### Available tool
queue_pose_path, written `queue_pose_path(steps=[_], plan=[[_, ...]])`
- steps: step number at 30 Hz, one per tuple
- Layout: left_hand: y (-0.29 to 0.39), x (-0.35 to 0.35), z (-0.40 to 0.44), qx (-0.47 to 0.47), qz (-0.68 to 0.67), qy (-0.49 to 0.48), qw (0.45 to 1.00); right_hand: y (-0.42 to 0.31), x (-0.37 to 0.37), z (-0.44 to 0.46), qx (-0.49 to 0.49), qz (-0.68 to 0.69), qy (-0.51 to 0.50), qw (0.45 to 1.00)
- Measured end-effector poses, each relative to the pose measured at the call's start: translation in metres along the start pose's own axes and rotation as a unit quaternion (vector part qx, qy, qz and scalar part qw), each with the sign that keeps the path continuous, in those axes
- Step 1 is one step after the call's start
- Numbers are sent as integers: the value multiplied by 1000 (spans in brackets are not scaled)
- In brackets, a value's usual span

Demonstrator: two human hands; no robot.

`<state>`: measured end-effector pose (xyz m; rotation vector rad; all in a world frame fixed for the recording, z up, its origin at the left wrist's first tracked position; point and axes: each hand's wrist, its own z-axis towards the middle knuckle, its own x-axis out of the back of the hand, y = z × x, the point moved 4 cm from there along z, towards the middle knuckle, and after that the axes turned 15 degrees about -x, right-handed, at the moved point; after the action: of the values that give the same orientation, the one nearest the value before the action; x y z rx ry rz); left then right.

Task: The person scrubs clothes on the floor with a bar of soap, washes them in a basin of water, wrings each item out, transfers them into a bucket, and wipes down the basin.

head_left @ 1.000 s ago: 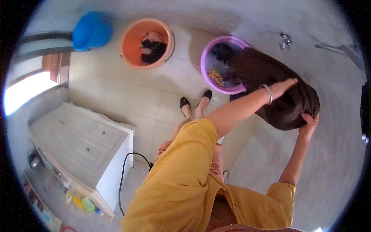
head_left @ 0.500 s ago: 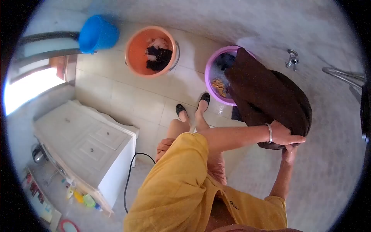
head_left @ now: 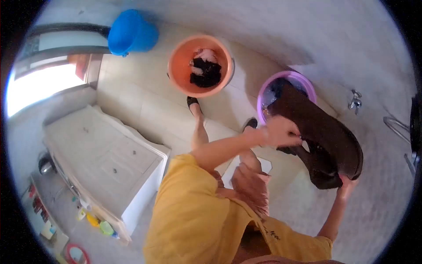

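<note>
Loose yellow top, short sleeves, small dark marking on front; dusty-pink bottoms, black shoes.

Bright, cool daylight pours from an opening on the left, which is glared to plain white. The pale floor is evenly lit, with a soft shadow to the right of the orange bucket. The brown cloth is so dark its folds barely show. The left hand is slightly blurred. Wide-angle distortion bends the edges, and black fills the corners.
</note>
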<state>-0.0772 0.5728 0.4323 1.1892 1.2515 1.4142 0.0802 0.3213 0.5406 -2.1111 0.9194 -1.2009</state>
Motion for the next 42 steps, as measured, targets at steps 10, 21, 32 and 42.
queue_pose_path(steps=[10,21,32,42], plan=[[-285,329,-244,425,384,350,741,0,-7,-4,-71,-253,165,951],[-415,351,-269,440,185,195,857,-52,-73,-27,-104,-459,183,863],[-359,291,-423,372,-164,565,718,-96,-88,-24,-97,-497,117,854],[-340,235,-555,345,-213,795,451,-112,-136,-22,-61,-462,64,882]])
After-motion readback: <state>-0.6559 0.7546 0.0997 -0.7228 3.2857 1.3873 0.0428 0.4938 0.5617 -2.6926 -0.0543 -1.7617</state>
